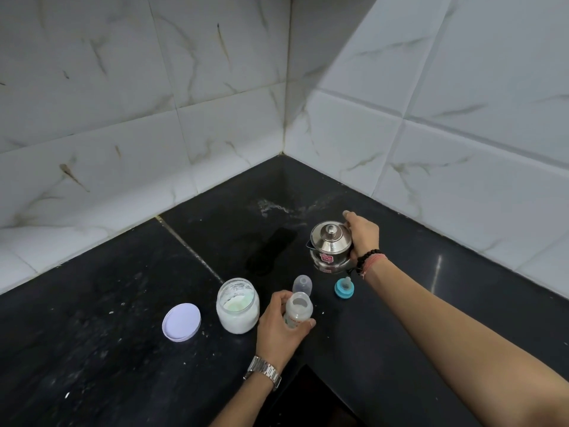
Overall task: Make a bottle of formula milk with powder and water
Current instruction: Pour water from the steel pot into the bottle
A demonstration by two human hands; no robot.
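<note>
A small clear baby bottle (297,309) with no top stands on the black counter, and my left hand (278,326) grips it round the body. To its left stands an open glass jar (237,306) of white powder with a pale green scoop inside. A lidded steel pot (331,246) with a pink label is farther back on the right; my right hand (363,234) holds it from its right side, fingers curled round it. The bottle's clear cap (302,284) and blue teat ring (344,287) lie between the bottle and the pot.
The jar's pale lilac lid (181,322) lies flat left of the jar. The black counter (107,318) runs into a corner of white marble-look tiled walls (215,103). Powder specks and a wet smear (274,208) mark the counter near the corner.
</note>
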